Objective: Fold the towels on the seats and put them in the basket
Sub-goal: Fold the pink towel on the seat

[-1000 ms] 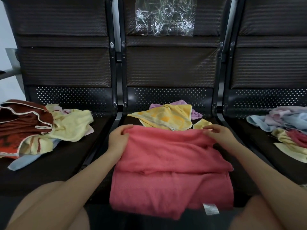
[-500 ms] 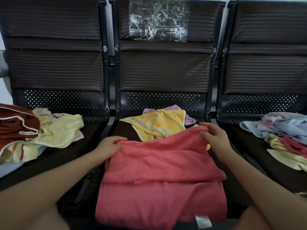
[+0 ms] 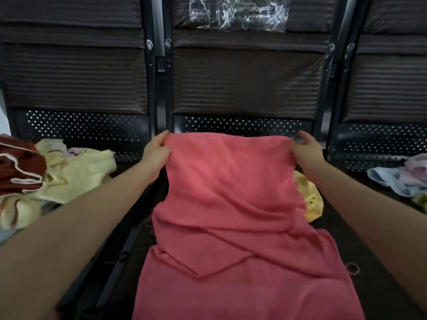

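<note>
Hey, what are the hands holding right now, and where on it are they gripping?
Both hold the pink towel by its far edge: the left hand pinches the far left corner, the right hand the far right corner, stretching it between them.

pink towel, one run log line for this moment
pink towel | left hand, right hand pinch far corners | spread over middle seat | unfolded
</note>
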Available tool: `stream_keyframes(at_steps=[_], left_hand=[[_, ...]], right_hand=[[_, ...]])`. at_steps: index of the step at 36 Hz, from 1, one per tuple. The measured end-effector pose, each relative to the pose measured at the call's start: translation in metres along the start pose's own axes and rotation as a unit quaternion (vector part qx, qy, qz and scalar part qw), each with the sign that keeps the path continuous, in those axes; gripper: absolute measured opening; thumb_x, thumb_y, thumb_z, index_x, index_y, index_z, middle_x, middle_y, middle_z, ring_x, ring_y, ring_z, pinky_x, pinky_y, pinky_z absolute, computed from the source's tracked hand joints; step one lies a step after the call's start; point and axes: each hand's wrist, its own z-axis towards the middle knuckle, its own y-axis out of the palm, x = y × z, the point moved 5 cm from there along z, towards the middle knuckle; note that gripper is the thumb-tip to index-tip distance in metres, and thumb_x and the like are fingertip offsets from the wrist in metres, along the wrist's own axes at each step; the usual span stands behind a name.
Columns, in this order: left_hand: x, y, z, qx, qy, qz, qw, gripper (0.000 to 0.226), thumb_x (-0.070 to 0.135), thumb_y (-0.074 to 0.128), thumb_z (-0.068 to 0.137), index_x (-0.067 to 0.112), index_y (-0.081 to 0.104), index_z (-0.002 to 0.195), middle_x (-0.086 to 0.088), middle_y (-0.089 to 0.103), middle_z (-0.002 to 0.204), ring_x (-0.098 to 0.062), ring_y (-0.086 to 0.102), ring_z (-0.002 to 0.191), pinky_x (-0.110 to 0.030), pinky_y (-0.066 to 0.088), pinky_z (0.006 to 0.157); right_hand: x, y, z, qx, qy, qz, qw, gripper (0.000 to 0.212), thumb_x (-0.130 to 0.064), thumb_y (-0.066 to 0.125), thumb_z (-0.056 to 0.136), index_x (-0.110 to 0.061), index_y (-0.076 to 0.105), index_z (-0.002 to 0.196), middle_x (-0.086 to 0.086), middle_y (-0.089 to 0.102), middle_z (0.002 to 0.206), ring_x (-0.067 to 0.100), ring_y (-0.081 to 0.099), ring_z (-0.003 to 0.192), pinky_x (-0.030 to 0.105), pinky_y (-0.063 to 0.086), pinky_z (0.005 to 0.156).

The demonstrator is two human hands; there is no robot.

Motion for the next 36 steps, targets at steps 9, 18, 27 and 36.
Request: stream_keyframes(at_steps=[9, 18, 27, 36], left_hand=[[-0.041, 0.000, -0.050, -0.050, -0.073, 0.327, 0.941, 0.061, 0.036, 0.053, 0.092, 0.022, 0.033, 0.148, -0.019, 0.038, 0.145, -0.038, 0.043, 0.128, -0.041, 0.040, 0.105], [-0.008, 0.001, -0.171, -0.135, 0.118, 0.342, 0.923, 0.047, 0.029, 0.059, 0.092, 0.023, 0.051, 0.138, -0.011, 0.050, 0.133, -0.027, 0.047, 0.125, -0.036, 0.038, 0.107], [-0.012, 0.000, -0.248, -0.225, 0.225, 0.358, 0.878, 0.022, 0.034, 0.066, 0.088, 0.030, 0.069, 0.110, 0.016, 0.060, 0.093, 0.002, 0.056, 0.079, -0.020, 0.047, 0.076], [-0.048, -0.032, -0.248, -0.275, 0.212, 0.433, 0.832, 0.092, 0.096, 0.034, 0.056, 0.044, 0.053, 0.130, 0.021, 0.044, 0.125, -0.005, 0.038, 0.116, -0.031, 0.039, 0.102]], right_hand=[[0.029, 0.007, -0.037, -0.109, -0.014, -0.222, 0.969, 0.063, -0.026, 0.059, 0.083, -0.012, 0.041, 0.142, 0.020, 0.052, 0.132, 0.036, 0.053, 0.116, 0.034, 0.041, 0.083], [-0.010, -0.010, -0.148, -0.181, -0.092, -0.126, 0.971, 0.033, -0.013, 0.062, 0.089, -0.020, 0.062, 0.120, 0.001, 0.065, 0.099, 0.013, 0.059, 0.088, 0.020, 0.046, 0.075], [-0.006, -0.001, -0.246, -0.360, -0.186, -0.188, 0.895, 0.017, -0.020, 0.068, 0.088, -0.023, 0.072, 0.105, -0.017, 0.066, 0.092, -0.010, 0.057, 0.081, 0.005, 0.041, 0.075], [0.021, -0.024, -0.244, -0.389, -0.237, -0.411, 0.789, 0.089, -0.078, 0.052, 0.058, -0.039, 0.046, 0.138, -0.013, 0.051, 0.133, 0.014, 0.042, 0.121, 0.037, 0.035, 0.107]])
